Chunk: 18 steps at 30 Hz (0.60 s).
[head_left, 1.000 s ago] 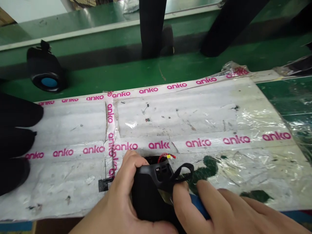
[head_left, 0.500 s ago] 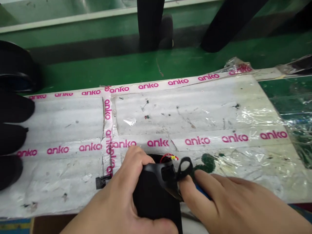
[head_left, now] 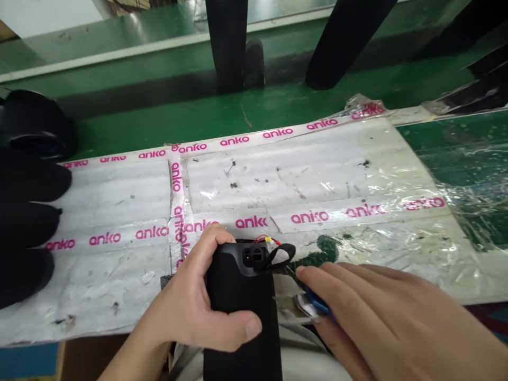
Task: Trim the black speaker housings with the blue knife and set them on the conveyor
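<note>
My left hand (head_left: 194, 301) is wrapped round a long black fabric-covered body (head_left: 238, 301), its thumb lying across the front. The end facing away from me has a dark plastic cap with a rectangular recess (head_left: 254, 256). A black strap loop (head_left: 291, 253) sticks out to the right of that recess. Thin red wires with a small yellow-and-white connector (head_left: 269, 241) show behind the cap. To the right, apart from the body, my right hand (head_left: 369, 312) is closed on a small tool (head_left: 317, 301) with a blue part and a silvery part; its kind is mostly hidden.
The bench is covered with white sheeting (head_left: 297, 180) held by pink-lettered tape. Several black rounded pieces (head_left: 32, 227) lie at the left, with a black ring-shaped piece (head_left: 35, 127) behind. Black tubes (head_left: 228, 47) stand on the green surface (head_left: 159, 121) beyond.
My right hand has drawn back from the strap loop to the right, baring more of the blue tool. The cap's recess now faces me more. My view has shifted slightly.
</note>
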Tool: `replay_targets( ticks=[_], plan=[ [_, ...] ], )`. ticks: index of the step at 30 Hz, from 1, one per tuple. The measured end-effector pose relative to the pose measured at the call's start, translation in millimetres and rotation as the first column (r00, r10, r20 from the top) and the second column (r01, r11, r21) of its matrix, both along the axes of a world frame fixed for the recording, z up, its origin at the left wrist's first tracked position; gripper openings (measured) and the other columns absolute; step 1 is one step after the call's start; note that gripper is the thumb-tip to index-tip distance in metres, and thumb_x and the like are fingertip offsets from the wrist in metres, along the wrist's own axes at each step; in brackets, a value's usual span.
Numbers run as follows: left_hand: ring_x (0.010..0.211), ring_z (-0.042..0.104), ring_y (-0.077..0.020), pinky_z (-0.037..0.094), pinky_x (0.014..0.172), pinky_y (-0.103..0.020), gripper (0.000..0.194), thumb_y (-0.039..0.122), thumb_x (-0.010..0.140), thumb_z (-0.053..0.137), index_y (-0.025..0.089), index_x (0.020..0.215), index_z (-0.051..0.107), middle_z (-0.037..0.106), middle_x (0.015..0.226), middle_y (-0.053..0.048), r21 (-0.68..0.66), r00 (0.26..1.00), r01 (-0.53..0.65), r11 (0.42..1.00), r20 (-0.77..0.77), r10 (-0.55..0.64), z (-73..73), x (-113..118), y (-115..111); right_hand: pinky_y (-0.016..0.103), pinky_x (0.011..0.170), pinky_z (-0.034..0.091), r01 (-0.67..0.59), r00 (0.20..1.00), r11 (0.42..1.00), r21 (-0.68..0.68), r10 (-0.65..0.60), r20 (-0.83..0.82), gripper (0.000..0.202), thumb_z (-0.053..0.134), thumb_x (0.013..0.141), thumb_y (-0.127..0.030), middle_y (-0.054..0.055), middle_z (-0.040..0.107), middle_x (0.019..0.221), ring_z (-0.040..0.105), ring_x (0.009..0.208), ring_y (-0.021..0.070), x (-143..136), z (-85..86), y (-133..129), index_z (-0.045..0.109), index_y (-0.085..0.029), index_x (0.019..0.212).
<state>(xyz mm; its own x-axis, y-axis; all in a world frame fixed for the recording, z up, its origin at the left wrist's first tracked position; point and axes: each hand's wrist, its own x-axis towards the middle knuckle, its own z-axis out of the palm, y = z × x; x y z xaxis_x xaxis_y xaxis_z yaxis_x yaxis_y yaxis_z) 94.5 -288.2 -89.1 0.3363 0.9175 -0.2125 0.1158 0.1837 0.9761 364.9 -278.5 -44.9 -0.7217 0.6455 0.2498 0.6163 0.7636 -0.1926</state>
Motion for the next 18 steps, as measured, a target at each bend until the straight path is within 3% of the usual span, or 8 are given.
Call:
replay_targets(
  ticks=[11, 18],
  plan=[
    [0.087, 0.061, -0.0199, 0.052, 0.072, -0.029, 0.071, 0.038, 0.069, 0.097, 0.03, 0.125, 0.054, 0.062, 0.111, -0.001, 0.086, 0.999, 0.04, 0.996, 0.007, -0.041, -4.0, -4, 1, 0.037, 0.058, 0.04, -0.019, 0.997, 0.998, -0.061, 0.023, 0.071, 0.041, 0.047, 0.079, -0.006, -0.003, 0.065, 0.082, 0.061, 0.06, 0.0184, -15, -13.8, 3, 0.053, -0.022, 0.115],
    [0.087, 0.059, -0.0196, 0.05, 0.071, -0.029, 0.069, 0.04, 0.071, 0.096, 0.032, 0.125, 0.054, 0.059, 0.113, -0.001, 0.081, 0.999, 0.042, 0.996, 0.016, -0.043, -4.4, -3, 0, 0.037, 0.05, 0.037, 0.028, 0.991, 0.999, -0.038, -0.022, 0.129, 0.054, 0.05, 0.058, -0.009, -0.004, 0.062, 0.076, 0.059, 0.052, 0.0182, -21, -11.1, 5, 0.047, -0.025, 0.11]
  ],
)
